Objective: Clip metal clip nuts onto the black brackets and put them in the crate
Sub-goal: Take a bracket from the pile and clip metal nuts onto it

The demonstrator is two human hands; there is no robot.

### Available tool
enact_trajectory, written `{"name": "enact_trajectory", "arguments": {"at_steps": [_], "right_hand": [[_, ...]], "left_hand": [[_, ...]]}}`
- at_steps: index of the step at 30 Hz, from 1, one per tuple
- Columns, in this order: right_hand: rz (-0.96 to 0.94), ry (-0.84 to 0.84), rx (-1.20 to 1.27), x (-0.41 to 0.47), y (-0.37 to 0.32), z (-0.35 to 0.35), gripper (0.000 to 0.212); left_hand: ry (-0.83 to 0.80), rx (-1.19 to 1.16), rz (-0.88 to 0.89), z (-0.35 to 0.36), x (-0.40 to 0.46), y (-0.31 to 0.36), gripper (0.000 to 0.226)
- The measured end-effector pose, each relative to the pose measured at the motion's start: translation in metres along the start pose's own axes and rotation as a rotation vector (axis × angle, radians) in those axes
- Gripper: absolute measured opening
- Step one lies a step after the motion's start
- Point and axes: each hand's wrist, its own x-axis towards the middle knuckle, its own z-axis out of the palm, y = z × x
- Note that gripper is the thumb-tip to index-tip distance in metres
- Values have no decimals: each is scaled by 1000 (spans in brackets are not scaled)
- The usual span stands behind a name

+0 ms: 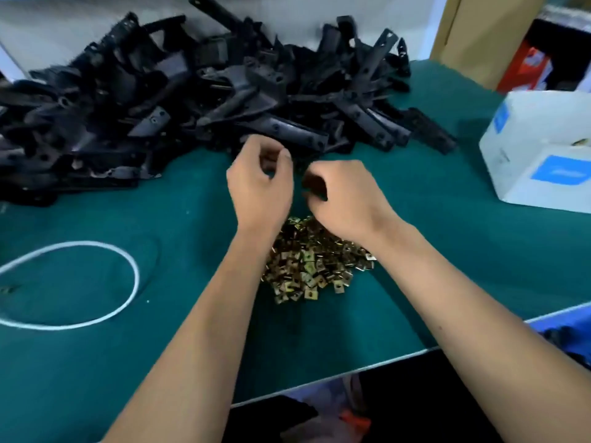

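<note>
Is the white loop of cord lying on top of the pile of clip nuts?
No, the white loop lies on the green mat, left of the clip nuts.

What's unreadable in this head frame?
- Whatever the left hand and right hand hold: curled fingers and motion blur hide it.
- Blue plastic crate: cut off by the right edge, contents dark.
- White cardboard box: label print blurred, right side cropped.
- Pile of black plastic brackets: left part cut off, single parts smeared.

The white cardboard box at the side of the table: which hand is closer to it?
Right. The right hand is above the pile of clip nuts, on the side toward the white box. The left hand is beside it, farther from the box.
</note>
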Motion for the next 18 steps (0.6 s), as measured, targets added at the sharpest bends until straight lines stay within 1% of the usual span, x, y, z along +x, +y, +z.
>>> {"name": "enact_trajectory", "arguments": {"at_steps": [2, 5, 7, 8, 9, 11, 12, 13, 15, 17, 18], "right_hand": [[-72, -64, -7, 17, -26, 19, 16], [-155, -181, -28, 41, -56, 48, 28], [-210, -269, -39, 54, -75, 68, 38], [-233, -305, -38, 59, -82, 76, 45], [-248, -347, -42, 65, -90, 85, 51], [-243, -428, -101, 75, -99, 97, 59], [-243, -461, -133, 82, -101, 100, 56], [-247, -484, -142, 89, -101, 99, 48], [-240, -541, -68, 99, -99, 93, 26], [-237, -619, 1, 102, -92, 81, 22], [-246, -656, 5, 101, -87, 74, 22]], "left_hand": [[89, 176, 4, -35, 14, -33, 10], [245, 487, -125, -79, 35, -74, 23], [332, 537, -239, -102, 45, -89, 32], [329, 530, -278, -108, 50, -95, 37], [287, 539, -300, -113, 54, -101, 42], [134, 592, -280, -112, 60, -108, 48], [62, 591, -256, -110, 62, -110, 48], [4, 559, -240, -106, 63, -110, 46], [-71, 495, -237, -98, 63, -109, 33], [-93, 492, -238, -93, 62, -109, 20], [-91, 490, -231, -91, 62, -108, 18]]}}
